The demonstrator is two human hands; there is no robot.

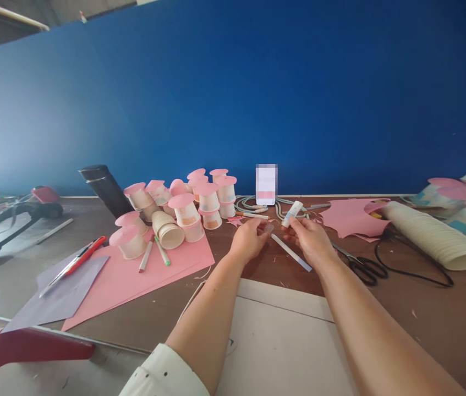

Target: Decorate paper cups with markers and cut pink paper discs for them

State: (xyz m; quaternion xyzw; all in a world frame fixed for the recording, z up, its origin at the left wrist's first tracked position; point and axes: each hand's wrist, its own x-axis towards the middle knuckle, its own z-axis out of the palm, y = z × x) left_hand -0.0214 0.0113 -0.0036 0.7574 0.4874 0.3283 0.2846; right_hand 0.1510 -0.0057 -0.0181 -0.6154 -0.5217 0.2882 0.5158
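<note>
A small white glue stick (pixel 292 213) is gripped between the thumb and fingers of my right hand (pixel 307 236). My left hand (pixel 251 237) is closed in a pinch on a small clear cap (pixel 269 227), a short way left of the glue stick. Between and below the hands, a white marker (pixel 291 253) with a bluish end lies on the brown table. Scraps of pink paper (pixel 236 221) are just beyond my left hand. To its left stand several paper cups topped with pink paper discs (pixel 207 190), some joined end to end.
Pink sheets (pixel 146 286), a purple sheet (pixel 67 302) and a red cutter knife (pixel 76 261) lie left. Behind stand a black flask (pixel 107 190) and a phone (pixel 266 184). At right are black scissors (pixel 365 269), cut pink paper (pixel 350 217) and a long cup stack (pixel 434 234).
</note>
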